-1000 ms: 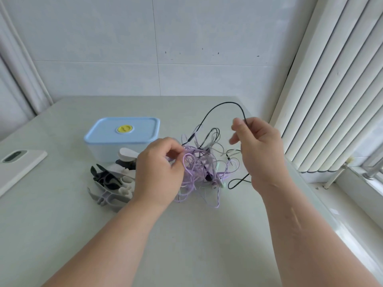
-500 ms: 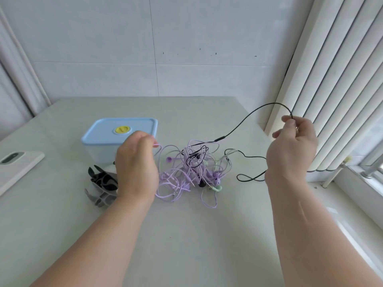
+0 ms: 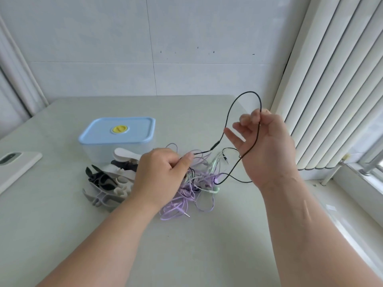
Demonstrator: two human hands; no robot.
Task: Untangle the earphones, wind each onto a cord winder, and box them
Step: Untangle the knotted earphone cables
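Since these cords weigh next to nothing and flop every which way, you won't need force here, just patience. Your right hand [image 3: 267, 146] pinches the black cord [image 3: 248, 92] between thumb and forefinger, other fingers fanned out, with a loop standing up above it. Your left hand [image 3: 161, 172] is curled onto the same cord where it dives into the tangle [image 3: 186, 195], which sits mid-counter [image 3: 196, 255].

Purple and pale green cords are knotted through it, so I'd guess a hard yank only cinches things tighter. The thin wire looks slick, and the joints at plugs and buds are probably the weak spots. Hold the wire itself, close to each crossing, and feed it through.

Room-wise: the blinds [image 3: 335, 90] are close at 3 o'clock of your right hand, so long pulls that way may snag. The box [image 3: 93, 151], lid on, sits at 10 o'clock of the tangle, with the winders [image 3: 107, 183] heaped at 9 o'clock, just in front of it. Your widest stretch of counter is at 6 o'clock, toward you, good for laying a freed cord out straight.
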